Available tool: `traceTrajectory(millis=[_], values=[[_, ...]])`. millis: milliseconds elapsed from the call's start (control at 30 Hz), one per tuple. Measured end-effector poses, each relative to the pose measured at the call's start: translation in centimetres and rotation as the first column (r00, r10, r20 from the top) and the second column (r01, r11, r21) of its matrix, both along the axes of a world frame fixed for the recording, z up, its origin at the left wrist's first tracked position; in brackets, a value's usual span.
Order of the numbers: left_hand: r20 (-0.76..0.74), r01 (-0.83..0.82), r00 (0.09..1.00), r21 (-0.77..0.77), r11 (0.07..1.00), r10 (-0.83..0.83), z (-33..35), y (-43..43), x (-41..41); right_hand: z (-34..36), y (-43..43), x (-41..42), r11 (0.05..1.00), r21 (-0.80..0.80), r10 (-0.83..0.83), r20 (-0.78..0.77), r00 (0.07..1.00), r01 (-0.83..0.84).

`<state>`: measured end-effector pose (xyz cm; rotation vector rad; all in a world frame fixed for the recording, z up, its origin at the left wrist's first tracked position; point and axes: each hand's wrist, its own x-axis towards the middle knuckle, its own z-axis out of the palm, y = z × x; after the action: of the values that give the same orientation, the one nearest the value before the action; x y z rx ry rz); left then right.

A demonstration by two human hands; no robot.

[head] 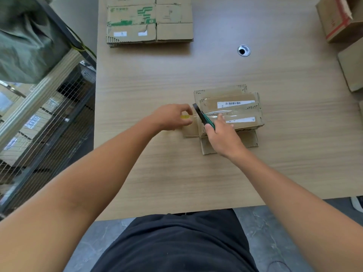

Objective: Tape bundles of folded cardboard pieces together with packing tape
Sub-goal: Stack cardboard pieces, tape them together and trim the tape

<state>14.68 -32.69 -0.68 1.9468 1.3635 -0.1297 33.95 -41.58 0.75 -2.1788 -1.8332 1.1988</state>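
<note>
A bundle of folded cardboard pieces [235, 107] lies on the wooden table [157, 163], wrapped with clear packing tape. My left hand [172, 116] pinches the tape roll with a yellow core [185, 117] just left of the bundle, a clear strip stretched from it to the bundle. My right hand [222, 134] grips a green-and-black utility knife [203, 116], its tip pointing up-left at the stretched tape beside the bundle's left edge.
A second stack of flattened cardboard with green print [149, 22] lies at the table's far side. A cable hole [244, 50] sits at the back right. Boxes [337, 18] stand at the right edge. A wire-mesh rack [49, 114] is left of the table.
</note>
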Motion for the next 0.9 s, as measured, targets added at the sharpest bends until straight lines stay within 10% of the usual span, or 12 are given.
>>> traceTrajectory(millis=[167,333,700,900], values=[[-0.221,0.013,0.975,0.082,0.997,0.006,0.0,0.5,0.3,0.4,0.2,0.1,1.000,-0.024,0.012,0.023,1.000,-0.011],[-0.026,-0.082,0.996,-0.062,0.995,0.081,-0.3,-0.6,-0.9,-0.3,0.1,-0.7,0.995,-0.055,0.088,0.116,0.989,-0.082],[-0.008,-0.164,0.985,0.275,0.947,0.173,-0.4,-2.2,0.5,-1.5,0.2,-2.9,0.963,-0.218,0.232,0.376,0.897,-0.157],[0.043,-0.122,0.992,0.505,0.855,0.116,1.2,1.5,-3.8,-3.1,-2.1,0.0,0.973,0.065,0.206,0.190,0.960,-0.222]])
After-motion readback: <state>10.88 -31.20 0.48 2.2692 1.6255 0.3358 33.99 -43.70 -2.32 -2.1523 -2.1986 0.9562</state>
